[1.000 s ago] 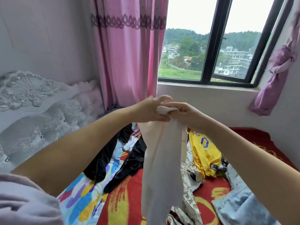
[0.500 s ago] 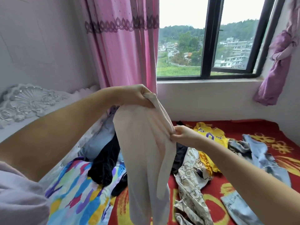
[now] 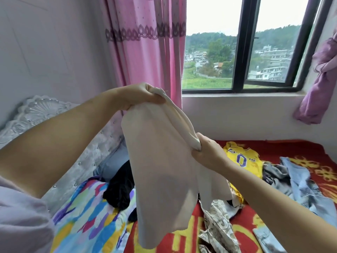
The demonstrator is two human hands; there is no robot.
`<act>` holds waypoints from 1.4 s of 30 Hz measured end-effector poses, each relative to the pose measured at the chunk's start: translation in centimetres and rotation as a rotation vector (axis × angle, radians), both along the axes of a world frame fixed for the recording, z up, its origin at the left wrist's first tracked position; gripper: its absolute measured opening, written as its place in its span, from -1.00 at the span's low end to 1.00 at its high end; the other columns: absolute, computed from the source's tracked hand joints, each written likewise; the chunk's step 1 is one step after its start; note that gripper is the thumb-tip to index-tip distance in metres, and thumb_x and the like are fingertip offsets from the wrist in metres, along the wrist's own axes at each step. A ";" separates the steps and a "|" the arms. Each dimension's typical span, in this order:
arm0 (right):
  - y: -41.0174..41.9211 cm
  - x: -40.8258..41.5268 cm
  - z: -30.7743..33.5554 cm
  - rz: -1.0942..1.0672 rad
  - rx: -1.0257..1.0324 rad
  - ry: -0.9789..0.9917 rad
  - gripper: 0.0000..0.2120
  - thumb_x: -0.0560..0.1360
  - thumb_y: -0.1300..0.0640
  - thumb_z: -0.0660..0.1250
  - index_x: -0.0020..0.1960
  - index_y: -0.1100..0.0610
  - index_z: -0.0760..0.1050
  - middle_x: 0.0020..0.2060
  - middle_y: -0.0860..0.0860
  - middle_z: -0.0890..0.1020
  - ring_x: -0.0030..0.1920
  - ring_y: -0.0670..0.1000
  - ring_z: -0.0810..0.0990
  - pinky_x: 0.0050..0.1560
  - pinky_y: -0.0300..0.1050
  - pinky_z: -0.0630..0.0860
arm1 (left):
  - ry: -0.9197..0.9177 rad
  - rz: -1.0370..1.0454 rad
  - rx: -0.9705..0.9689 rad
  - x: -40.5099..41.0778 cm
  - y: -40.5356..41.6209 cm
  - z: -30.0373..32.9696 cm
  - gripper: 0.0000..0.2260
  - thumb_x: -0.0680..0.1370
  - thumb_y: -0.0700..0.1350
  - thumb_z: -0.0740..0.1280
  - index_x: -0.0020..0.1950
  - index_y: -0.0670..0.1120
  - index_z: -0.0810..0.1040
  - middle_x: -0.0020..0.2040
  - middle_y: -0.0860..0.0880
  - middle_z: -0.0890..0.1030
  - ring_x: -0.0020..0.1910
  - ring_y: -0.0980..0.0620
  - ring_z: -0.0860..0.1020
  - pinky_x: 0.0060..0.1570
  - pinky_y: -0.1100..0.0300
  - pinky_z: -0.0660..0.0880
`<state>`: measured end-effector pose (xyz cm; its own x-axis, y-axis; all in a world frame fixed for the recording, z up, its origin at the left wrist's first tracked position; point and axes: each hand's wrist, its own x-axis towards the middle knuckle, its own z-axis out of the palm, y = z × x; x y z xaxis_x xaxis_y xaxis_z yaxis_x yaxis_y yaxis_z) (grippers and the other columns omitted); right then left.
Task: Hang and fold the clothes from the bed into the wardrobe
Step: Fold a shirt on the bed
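Here we hold a pale cream garment (image 3: 160, 172) up in the air above the bed (image 3: 269, 148), between us and the window (image 3: 238, 52). Our left hand (image 3: 140, 96) is the higher one, its fingers curled tight around a bunched top corner of the cloth. Our right hand (image 3: 207, 152) sits lower and to the right, fingers clamped on the rolled upper edge, which runs taut as a slanting cord from one fist to the other. Below that edge the cloth hangs free, its lower hem dangling above the red blanket (image 3: 182, 241), not visibly touching it.

Beneath the garment the bed is crowded: a black garment (image 3: 120, 190) lies on a multicoloured sheet (image 3: 87, 221) near the padded headboard (image 3: 36, 114), a yellow jersey (image 3: 240, 157) lies just behind our right wrist, a patterned cloth (image 3: 218, 229) trails toward the near edge, and pale blue jeans (image 3: 306, 194) stretch along the right side. A pink curtain (image 3: 145, 42) hangs behind our left hand, and a knotted purple curtain (image 3: 321, 79) marks the right wall. The space around both arms is open.
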<state>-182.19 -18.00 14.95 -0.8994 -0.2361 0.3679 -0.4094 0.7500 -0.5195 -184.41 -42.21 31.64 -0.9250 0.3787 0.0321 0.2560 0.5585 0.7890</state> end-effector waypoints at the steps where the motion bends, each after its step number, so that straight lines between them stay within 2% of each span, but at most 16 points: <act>1: 0.4 -0.3 -0.1 -0.002 -0.055 -0.083 -0.91 0.37 0.24 0.23 -0.12 0.15 0.37 -0.27 -0.01 0.52 -0.20 0.15 0.48 -0.23 -0.02 0.41 | 0.006 0.003 0.010 0.0 -0.3 0.0 -0.89 0.54 -0.10 0.37 -0.06 -0.03 0.70 -0.21 0.10 0.68 -0.25 0.13 0.65 -0.28 0.28 0.55; 4: 2.0 -1.1 -1.2 0.061 -0.253 -0.344 -0.87 0.30 0.32 0.16 -0.20 0.23 0.45 -0.31 0.06 0.49 -0.24 0.06 0.45 -0.25 -0.10 0.39 | 0.009 -0.018 0.001 -0.1 -1.0 0.0 -0.88 0.51 -0.06 0.40 -0.01 -0.02 0.70 -0.16 0.05 0.69 -0.20 0.11 0.65 -0.25 0.25 0.56; 7: 3.2 -1.6 -2.7 0.132 -0.304 -0.458 -0.75 0.38 0.33 0.13 -0.01 0.39 0.46 -0.23 0.10 0.47 -0.21 0.03 0.42 -0.19 -0.09 0.35 | 0.017 -0.050 -0.028 -0.2 -1.3 0.1 -0.80 0.46 -0.01 0.40 0.05 0.01 0.68 -0.09 -0.01 0.70 -0.12 0.06 0.66 -0.18 0.20 0.57; 9: 3.6 -1.7 -3.4 0.127 -0.417 -0.417 -0.76 0.47 0.34 0.10 0.00 0.33 0.51 -0.24 0.07 0.50 -0.21 0.02 0.44 -0.19 -0.10 0.34 | 0.068 -0.063 -0.047 -0.3 -1.6 0.3 -0.82 0.47 -0.02 0.39 0.04 0.04 0.69 -0.09 0.01 0.70 -0.14 0.08 0.66 -0.19 0.23 0.57; 12: 4.7 -1.8 -3.5 0.009 -0.576 -0.176 -0.62 0.55 0.35 0.08 -0.04 0.04 0.62 -0.45 -0.13 0.51 -0.43 -0.12 0.41 -0.37 -0.25 0.33 | 0.179 -0.035 -0.040 -0.6 -2.2 0.8 -0.82 0.46 0.01 0.39 0.04 0.06 0.69 -0.09 0.01 0.70 -0.15 0.11 0.65 -0.19 0.26 0.56; 14: 5.1 -1.7 -3.5 0.056 -0.630 -0.125 -0.61 0.60 0.35 0.05 0.03 0.05 0.60 -0.48 -0.03 0.44 -0.47 -0.03 0.35 -0.39 -0.20 0.33 | 0.205 -0.029 0.010 -0.7 -2.4 1.1 -0.77 0.44 0.07 0.42 0.04 0.03 0.68 -0.07 -0.04 0.70 -0.13 0.07 0.65 -0.15 0.20 0.56; 17: 4.1 -0.9 -2.6 0.175 -0.625 -0.133 -0.67 0.62 0.29 0.12 0.01 -0.04 0.58 -0.36 -0.01 0.56 -0.35 0.02 0.53 -0.27 -0.14 0.50 | 0.188 -0.079 -0.014 -0.3 -1.9 1.8 -0.79 0.43 0.07 0.43 0.01 0.06 0.69 -0.09 0.01 0.70 -0.13 0.08 0.66 -0.15 0.22 0.56; 20: 1.4 0.0 -1.1 0.274 -0.546 -0.114 -0.80 0.59 0.16 0.26 0.14 -0.05 0.56 -0.03 0.01 0.64 -0.03 -0.04 0.64 -0.01 -0.19 0.57 | 0.142 -0.138 -0.131 0.0 -1.0 2.4 -0.80 0.40 0.07 0.43 -0.02 0.09 0.70 -0.11 0.04 0.71 -0.14 0.10 0.67 -0.20 0.25 0.57; 23: -1.4 0.8 0.1 0.424 -0.650 -0.220 -0.68 0.52 0.05 0.35 0.27 0.04 0.49 0.07 0.03 0.63 0.05 -0.06 0.64 0.01 -0.19 0.58 | 0.101 -0.134 -0.188 0.3 -0.7 2.7 -0.76 0.35 0.12 0.46 -0.06 0.05 0.70 -0.12 0.02 0.71 -0.16 0.06 0.68 -0.19 0.19 0.58; 25: -2.8 1.0 0.1 0.433 -0.626 -0.228 -0.73 0.49 -0.02 0.37 0.17 -0.03 0.49 0.03 -0.01 0.65 0.01 -0.08 0.66 -0.01 -0.15 0.60 | 0.091 -0.134 -0.193 0.6 -0.9 2.6 -0.77 0.37 0.11 0.46 -0.05 0.04 0.70 -0.12 0.01 0.71 -0.15 0.05 0.68 -0.19 0.19 0.58; 27: -3.8 0.6 -0.2 0.324 -0.475 -0.192 -0.85 0.52 0.02 0.37 0.07 -0.08 0.49 -0.07 -0.05 0.64 -0.10 -0.10 0.64 -0.06 -0.17 0.57 | 0.079 -0.129 -0.174 1.0 -1.3 2.6 -0.80 0.40 0.08 0.45 -0.06 0.03 0.70 -0.13 0.01 0.71 -0.16 0.07 0.68 -0.22 0.22 0.57; 29: -4.4 -0.1 -0.8 0.212 -0.318 -0.185 -0.93 0.53 0.09 0.31 0.00 0.05 0.52 -0.15 -0.02 0.62 -0.19 -0.05 0.58 -0.14 -0.18 0.50 | 0.077 -0.123 -0.164 1.3 -1.8 2.6 -0.82 0.42 0.05 0.44 -0.04 0.02 0.70 -0.12 0.00 0.71 -0.16 0.06 0.68 -0.23 0.24 0.57; 31: -4.5 -0.7 -1.6 0.152 -0.226 -0.153 -0.84 0.54 0.16 0.24 -0.08 0.24 0.54 -0.23 0.08 0.60 -0.24 0.01 0.49 -0.22 -0.13 0.40 | 0.085 -0.112 -0.179 1.5 -2.4 2.6 -0.80 0.41 0.05 0.44 -0.03 0.02 0.70 -0.11 -0.01 0.71 -0.15 0.05 0.68 -0.21 0.21 0.57; 34: -2.7 -1.5 -1.7 0.161 -0.339 -0.167 -0.76 0.59 0.15 0.24 -0.12 0.32 0.52 -0.31 0.15 0.51 -0.27 0.10 0.42 -0.21 -0.06 0.35 | 0.065 -0.073 -0.184 1.6 -3.8 2.4 -0.79 0.41 0.04 0.45 -0.01 0.00 0.70 -0.09 -0.05 0.71 -0.13 0.02 0.68 -0.20 0.19 0.58; 37: -0.5 -1.8 -1.5 0.300 -0.595 -0.368 -0.79 0.59 0.13 0.27 -0.13 0.24 0.53 -0.25 0.15 0.46 -0.20 0.07 0.40 -0.12 0.00 0.36 | 0.037 -0.061 -0.146 1.5 -5.1 2.0 -0.84 0.51 -0.07 0.40 0.05 -0.05 0.68 -0.04 -0.11 0.70 -0.09 -0.01 0.67 -0.17 0.18 0.58; 42: -0.7 -0.9 -2.6 0.520 -0.609 -0.638 -0.90 0.56 0.17 0.29 -0.09 0.18 0.53 -0.14 0.10 0.59 -0.09 0.05 0.55 0.03 -0.05 0.52 | 0.001 -0.088 -0.095 1.4 -4.6 2.0 -0.82 0.49 -0.06 0.41 0.05 -0.07 0.68 -0.06 -0.10 0.70 -0.11 -0.02 0.67 -0.17 0.17 0.58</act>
